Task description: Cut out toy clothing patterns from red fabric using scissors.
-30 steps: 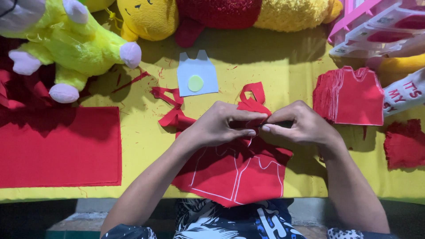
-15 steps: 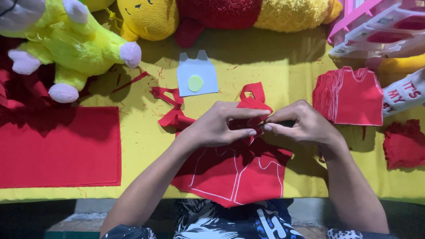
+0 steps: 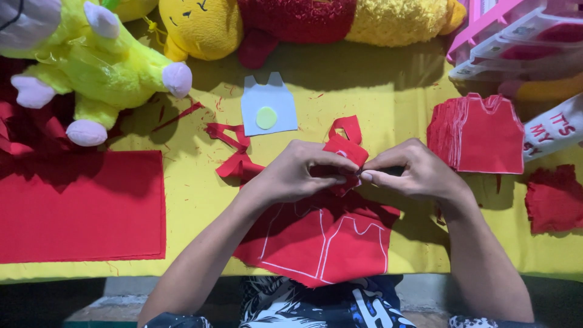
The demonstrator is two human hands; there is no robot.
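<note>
Red felt cutout (image 3: 345, 152), vest-shaped with shoulder straps, held up just above the middle of the yellow worktop (image 3: 364, 91), pinched between both hands. Left hand (image 3: 297, 173) curls over its left side, thumb and fingers closed on the fabric. Right hand (image 3: 416, 173) grips the right edge, fingertips narrowed to a pinch; thumbs nearly meet at the piece's lower edge.

Handling, as judged: thin, light, limp cloth. It droops where unsupported, so it wants two holds near opposite edges, as now. Not fragile or slippery, though the narrow straps could stretch or tear if tugged. Best taken by the body of the piece, not the strap loops.

Under the hands lies a larger red fabric sheet (image 3: 322, 243) with white chalk outlines of the same vest shape, overhanging the near edge. Stack of finished red cutouts (image 3: 480, 136) to the right, well apart. Pale blue card template (image 3: 268, 103) with a yellow-green disc on it sits beyond the hands. Red offcut strips (image 3: 234, 152) just left of the left hand. Folded red cloth (image 3: 79, 206) at far left. Lime-green plush toy (image 3: 103, 61) at top left; yellow-and-red plush (image 3: 303, 18) along the far edge.
</note>
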